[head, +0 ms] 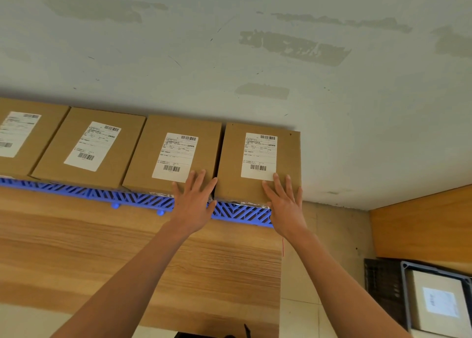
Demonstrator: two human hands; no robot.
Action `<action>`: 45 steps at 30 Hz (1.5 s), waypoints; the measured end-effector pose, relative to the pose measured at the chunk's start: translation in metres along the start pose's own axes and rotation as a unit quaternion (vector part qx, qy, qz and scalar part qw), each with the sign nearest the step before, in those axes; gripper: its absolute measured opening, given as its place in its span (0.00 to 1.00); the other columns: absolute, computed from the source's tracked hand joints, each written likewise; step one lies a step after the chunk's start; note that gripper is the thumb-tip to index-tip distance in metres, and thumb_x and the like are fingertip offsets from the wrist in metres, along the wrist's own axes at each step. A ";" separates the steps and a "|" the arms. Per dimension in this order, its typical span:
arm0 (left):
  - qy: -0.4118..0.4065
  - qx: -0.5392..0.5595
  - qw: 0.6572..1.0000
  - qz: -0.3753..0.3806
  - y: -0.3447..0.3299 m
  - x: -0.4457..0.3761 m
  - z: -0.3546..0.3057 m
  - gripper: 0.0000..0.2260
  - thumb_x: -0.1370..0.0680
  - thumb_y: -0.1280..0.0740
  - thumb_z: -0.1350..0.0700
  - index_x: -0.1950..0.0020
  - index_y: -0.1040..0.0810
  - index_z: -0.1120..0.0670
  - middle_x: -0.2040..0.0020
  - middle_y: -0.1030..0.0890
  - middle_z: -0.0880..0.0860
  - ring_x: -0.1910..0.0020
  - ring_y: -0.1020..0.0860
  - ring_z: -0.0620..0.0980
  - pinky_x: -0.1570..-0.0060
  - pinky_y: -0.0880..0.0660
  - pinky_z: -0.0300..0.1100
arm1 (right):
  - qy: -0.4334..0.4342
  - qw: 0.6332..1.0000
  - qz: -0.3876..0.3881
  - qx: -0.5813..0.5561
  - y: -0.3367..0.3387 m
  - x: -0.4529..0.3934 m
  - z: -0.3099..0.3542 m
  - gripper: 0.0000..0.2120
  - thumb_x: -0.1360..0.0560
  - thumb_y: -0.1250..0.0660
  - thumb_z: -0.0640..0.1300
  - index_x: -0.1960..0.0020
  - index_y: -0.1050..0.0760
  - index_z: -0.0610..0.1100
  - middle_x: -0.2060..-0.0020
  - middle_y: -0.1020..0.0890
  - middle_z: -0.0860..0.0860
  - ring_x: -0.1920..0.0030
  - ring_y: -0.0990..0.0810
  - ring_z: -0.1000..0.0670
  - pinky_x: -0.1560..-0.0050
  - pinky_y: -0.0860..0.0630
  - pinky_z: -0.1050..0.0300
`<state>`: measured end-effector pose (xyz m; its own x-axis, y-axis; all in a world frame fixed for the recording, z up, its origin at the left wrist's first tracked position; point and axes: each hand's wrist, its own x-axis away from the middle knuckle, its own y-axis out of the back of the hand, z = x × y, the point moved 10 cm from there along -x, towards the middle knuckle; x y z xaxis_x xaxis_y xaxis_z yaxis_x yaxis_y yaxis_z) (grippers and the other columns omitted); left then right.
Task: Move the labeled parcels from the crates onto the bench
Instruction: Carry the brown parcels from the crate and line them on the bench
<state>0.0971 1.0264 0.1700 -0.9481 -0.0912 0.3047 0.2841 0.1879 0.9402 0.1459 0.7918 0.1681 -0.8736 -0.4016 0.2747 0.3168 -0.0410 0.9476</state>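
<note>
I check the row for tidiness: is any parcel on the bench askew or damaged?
Nothing stands out. The rightmost parcel overhangs the blue mat's right end; the left hand and right hand rest flat there.

We find no line of text that we can read with any certainty: each brown parcel along the wall carries a white shipping label, and on the rightmost parcel's label (259, 155) and its neighbour's label (175, 157) we make out only barcodes at top and bottom and rows of small print, too fine to decipher. The labels further left (92, 146) (15, 132) are blurrier, and the label on the parcel in the crate (439, 302) is a pale smear.
</note>
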 end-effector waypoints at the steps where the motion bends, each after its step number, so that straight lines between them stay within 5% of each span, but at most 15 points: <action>1: -0.001 0.002 1.000 0.002 0.000 0.000 -0.002 0.29 0.16 0.39 0.44 0.17 0.48 0.43 0.16 0.55 0.52 0.18 0.60 0.56 0.25 0.51 0.72 | 0.003 1.000 -0.003 0.006 0.000 0.002 0.002 0.38 0.19 0.38 0.39 0.18 0.56 0.54 0.19 0.63 0.48 0.22 0.71 0.39 0.23 0.59 0.30; 6: -0.013 -0.020 1.000 0.005 0.008 0.006 -0.012 0.29 0.16 0.40 0.46 0.17 0.47 0.46 0.17 0.52 0.55 0.18 0.58 0.58 0.25 0.48 0.70 | 0.011 1.000 -0.015 -0.008 0.009 0.004 0.012 0.30 0.17 0.41 0.46 0.19 0.48 0.52 0.18 0.54 0.46 0.20 0.62 0.39 0.22 0.56 0.32; 21: -0.048 0.016 0.998 -0.030 0.033 0.060 -0.057 0.22 0.15 0.40 0.47 0.21 0.37 0.49 0.22 0.34 0.51 0.21 0.42 0.55 0.26 0.43 0.62 | 0.057 0.995 -0.074 -0.036 0.044 0.045 0.022 0.23 0.20 0.37 0.40 0.26 0.34 0.49 0.23 0.36 0.46 0.21 0.45 0.44 0.23 0.46 0.41; 28: -0.144 0.006 0.989 -0.021 0.042 0.074 -0.108 0.22 0.15 0.41 0.48 0.21 0.35 0.50 0.24 0.31 0.51 0.23 0.39 0.54 0.27 0.38 0.60 | -0.033 0.990 -0.106 -0.086 0.062 0.107 -0.006 0.17 0.16 0.42 0.51 0.30 0.28 0.47 0.29 0.27 0.46 0.26 0.32 0.45 0.26 0.36 0.43; 33: -0.216 -0.002 0.976 -0.019 0.044 0.089 -0.164 0.21 0.15 0.41 0.47 0.22 0.33 0.51 0.24 0.31 0.51 0.24 0.38 0.54 0.28 0.36 0.57 | -0.118 0.975 -0.138 -0.129 0.073 0.171 -0.040 0.17 0.17 0.39 0.49 0.31 0.25 0.45 0.32 0.24 0.45 0.30 0.28 0.43 0.33 0.32 0.44; 45: -0.447 -0.063 0.892 0.032 -0.014 0.177 -0.428 0.23 0.16 0.43 0.44 0.21 0.34 0.49 0.23 0.30 0.50 0.24 0.36 0.53 0.30 0.35 0.55 | -0.364 0.896 -0.192 -0.168 0.039 0.429 -0.201 0.12 0.17 0.41 0.46 0.38 0.25 0.43 0.42 0.22 0.46 0.42 0.22 0.43 0.44 0.24 0.45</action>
<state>-0.0138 0.5895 0.2764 -0.6491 0.7418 0.1683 0.3016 0.0479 0.9522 -0.1420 0.4342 0.2897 -0.9128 0.3987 0.0886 -0.0720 -0.3707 0.9259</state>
